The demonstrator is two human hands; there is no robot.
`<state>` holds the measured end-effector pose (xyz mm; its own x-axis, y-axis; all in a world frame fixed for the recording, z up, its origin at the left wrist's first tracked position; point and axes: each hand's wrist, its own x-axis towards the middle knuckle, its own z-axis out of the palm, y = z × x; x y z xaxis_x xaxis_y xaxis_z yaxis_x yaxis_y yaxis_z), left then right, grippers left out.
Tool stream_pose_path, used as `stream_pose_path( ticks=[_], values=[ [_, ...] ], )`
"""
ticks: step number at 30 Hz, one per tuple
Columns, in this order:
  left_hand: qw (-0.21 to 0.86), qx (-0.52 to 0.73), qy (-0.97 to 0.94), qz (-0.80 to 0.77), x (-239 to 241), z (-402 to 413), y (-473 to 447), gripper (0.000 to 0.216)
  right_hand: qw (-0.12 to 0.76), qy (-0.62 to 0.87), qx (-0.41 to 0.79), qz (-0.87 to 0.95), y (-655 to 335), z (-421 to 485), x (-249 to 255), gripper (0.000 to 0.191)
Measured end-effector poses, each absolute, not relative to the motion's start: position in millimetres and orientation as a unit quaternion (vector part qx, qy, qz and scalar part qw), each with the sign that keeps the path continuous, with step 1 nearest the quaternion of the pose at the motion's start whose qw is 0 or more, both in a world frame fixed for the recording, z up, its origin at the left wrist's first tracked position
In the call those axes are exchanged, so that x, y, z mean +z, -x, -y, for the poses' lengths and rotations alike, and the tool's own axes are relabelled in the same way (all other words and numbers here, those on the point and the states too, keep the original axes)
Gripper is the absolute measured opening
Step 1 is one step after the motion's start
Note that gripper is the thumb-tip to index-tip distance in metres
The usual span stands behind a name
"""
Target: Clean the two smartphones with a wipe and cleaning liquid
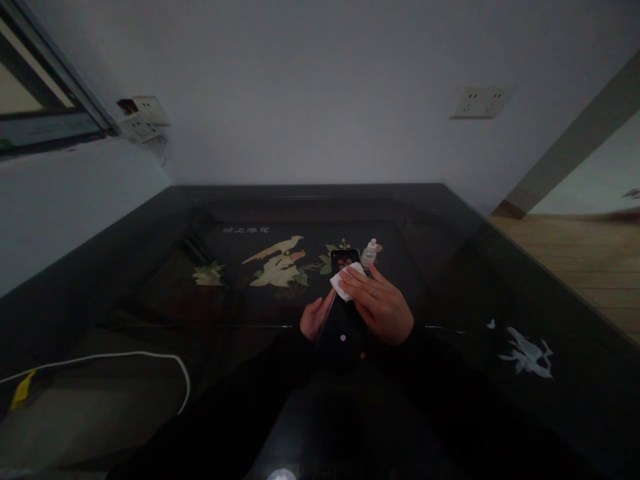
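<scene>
A black smartphone [343, 327] lies tilted in my left hand [315, 319], whose fingers and thumb hold it by its left side; a fingertip shows at the lower right edge. The camera lenses are visible at its upper end, and a small pale logo lower down. My right hand [383, 307] presses a folded white wipe [344, 280] flat against the upper part of the phone, with its fingers together over the wipe. Just beyond my right fingers stands a small white bottle [369, 253] with a narrow cap.
The dark glossy tabletop [300, 210] has a bird-and-flower picture [277, 270] on it. A torn pale film [527, 353] lies at the right. At the left are a white cable [125, 353] and a yellow item [23, 390]. A wall with sockets [480, 103] rises behind.
</scene>
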<state>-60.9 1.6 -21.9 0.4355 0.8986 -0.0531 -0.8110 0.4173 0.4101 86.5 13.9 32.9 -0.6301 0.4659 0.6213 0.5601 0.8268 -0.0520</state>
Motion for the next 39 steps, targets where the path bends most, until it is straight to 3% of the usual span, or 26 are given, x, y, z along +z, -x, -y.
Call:
stream_pose_path(
  ticks=[8,13,19,33,39],
  values=[
    [0.881,0.443,-0.09,-0.14,-12,2,78,0.058,0.297,0.18,-0.03,0.937,-75,20,10,0.033],
    [0.853,0.497,-0.076,-0.144,-16,-2,72,0.063,0.315,0.241,-0.027,0.918,-80,8,12,0.036],
    [0.871,0.453,-0.097,-0.163,-15,2,81,0.059,0.309,0.171,-0.027,0.935,-66,29,2,0.032],
    [0.828,0.519,-0.132,-0.165,-5,-5,74,0.06,0.255,0.14,-0.012,0.957,-125,27,-6,0.037],
    [0.84,0.503,-0.127,-0.157,-3,-2,74,0.057,0.267,0.137,-0.01,0.954,-100,26,0,0.036]
  ],
)
